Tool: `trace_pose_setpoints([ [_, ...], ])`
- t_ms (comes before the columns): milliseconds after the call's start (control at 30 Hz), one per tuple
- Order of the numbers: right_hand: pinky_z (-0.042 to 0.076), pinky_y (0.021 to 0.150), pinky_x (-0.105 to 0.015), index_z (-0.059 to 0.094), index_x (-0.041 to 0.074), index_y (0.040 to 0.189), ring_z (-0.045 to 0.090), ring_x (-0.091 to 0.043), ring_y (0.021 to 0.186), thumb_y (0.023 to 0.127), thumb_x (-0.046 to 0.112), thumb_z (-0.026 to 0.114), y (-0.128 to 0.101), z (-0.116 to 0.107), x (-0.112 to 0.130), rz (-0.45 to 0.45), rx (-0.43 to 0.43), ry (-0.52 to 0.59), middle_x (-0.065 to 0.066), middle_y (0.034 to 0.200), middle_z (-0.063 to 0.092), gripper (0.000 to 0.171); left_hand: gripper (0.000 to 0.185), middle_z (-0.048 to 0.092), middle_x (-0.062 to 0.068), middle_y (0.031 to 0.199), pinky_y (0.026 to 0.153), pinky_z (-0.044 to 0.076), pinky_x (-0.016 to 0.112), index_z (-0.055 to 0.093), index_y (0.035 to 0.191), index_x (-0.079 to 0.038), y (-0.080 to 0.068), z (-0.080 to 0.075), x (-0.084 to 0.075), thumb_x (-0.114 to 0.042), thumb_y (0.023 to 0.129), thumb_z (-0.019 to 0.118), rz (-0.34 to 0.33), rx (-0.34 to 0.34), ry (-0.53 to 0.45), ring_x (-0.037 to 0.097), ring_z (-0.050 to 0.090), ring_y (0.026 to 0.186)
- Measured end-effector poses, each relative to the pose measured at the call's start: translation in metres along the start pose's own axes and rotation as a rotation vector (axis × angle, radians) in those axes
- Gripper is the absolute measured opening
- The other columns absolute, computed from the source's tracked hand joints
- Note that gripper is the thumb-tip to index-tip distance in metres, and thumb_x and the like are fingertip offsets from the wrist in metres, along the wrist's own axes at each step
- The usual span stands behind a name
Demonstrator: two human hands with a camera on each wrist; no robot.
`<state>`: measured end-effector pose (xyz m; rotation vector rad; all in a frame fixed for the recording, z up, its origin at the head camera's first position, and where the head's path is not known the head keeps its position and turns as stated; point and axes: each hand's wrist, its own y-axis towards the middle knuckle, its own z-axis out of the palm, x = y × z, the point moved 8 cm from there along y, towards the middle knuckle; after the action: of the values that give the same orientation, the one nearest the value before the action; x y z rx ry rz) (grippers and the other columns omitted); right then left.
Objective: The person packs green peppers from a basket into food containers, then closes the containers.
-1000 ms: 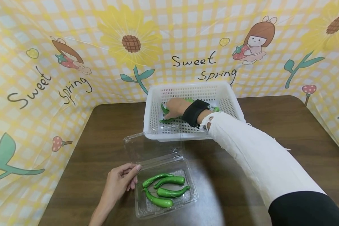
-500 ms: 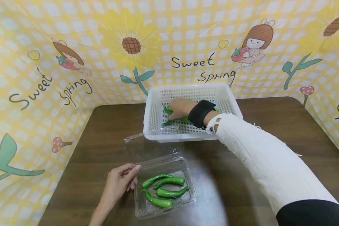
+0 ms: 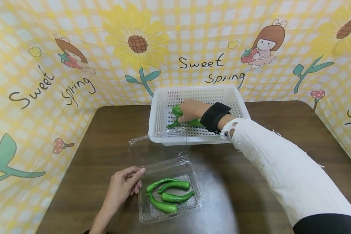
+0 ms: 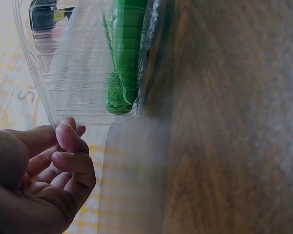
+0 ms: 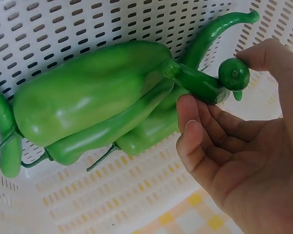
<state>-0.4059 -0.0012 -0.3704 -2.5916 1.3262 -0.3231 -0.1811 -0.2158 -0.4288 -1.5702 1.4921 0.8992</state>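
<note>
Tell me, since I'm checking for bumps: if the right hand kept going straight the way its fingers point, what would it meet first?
Most likely the green peppers piled in the white basket. The right hand has its fingertips at a pepper stem already, thumb against the stem end; whether it grips is unclear.

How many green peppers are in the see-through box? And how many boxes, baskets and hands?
Green peppers in the clear box: 4
Clear box: 1
White basket: 1
Hands, left hand and right hand: 2
Total: 8
The basket peppers overlap too much to count.
</note>
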Motion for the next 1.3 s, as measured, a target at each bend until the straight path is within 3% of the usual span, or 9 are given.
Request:
trace_pose_setpoints([
  [600,0.039,0.063,-0.027,0.047,0.015,0.073,0.046,-0.016,0.067,0.093,0.045,0.064,-0.02,-0.009,-0.006,0.001,0.033,0.008,0.001,0.072,0.044,0.04,0.025,0.063,0.005,0.059,0.037,0.046,0.028,0.072,0.092,-0.005,-0.001,0.002,-0.003,-0.03,0.095,0.067,0.019,0.01,0.004,0.014,0.054,0.042],
  [833,0.041,0.063,-0.028,0.049,0.014,0.079,0.049,-0.017,0.069,0.092,0.045,0.065,-0.027,-0.014,-0.008,-0.005,0.033,0.019,0.0,0.074,0.047,0.037,0.025,0.063,0.006,0.059,0.037,0.045,0.028,0.073,0.091,-0.006,-0.001,0.001,-0.004,-0.03,0.095,0.067,0.015,0.005,0.006,0.017,0.055,0.043],
  [1133,0.034,0.058,-0.027,0.045,0.015,0.072,0.043,-0.015,0.062,0.091,0.047,0.065,-0.038,-0.016,-0.013,0.006,0.034,0.008,0.002,0.069,0.041,0.042,0.025,0.063,0.006,0.059,0.037,0.045,0.027,0.073,0.092,-0.007,0.0,0.001,-0.003,-0.03,0.095,0.067,0.016,0.001,0.008,0.016,0.055,0.042],
  [1300,0.036,0.061,-0.028,0.05,0.012,0.079,0.045,-0.017,0.065,0.091,0.044,0.064,-0.044,-0.016,-0.015,-0.001,0.031,0.018,0.0,0.072,0.043,0.037,0.025,0.064,0.006,0.059,0.038,0.046,0.028,0.073,0.092,-0.007,-0.001,0.002,-0.003,-0.031,0.095,0.068,0.011,0.005,0.011,0.016,0.055,0.043],
])
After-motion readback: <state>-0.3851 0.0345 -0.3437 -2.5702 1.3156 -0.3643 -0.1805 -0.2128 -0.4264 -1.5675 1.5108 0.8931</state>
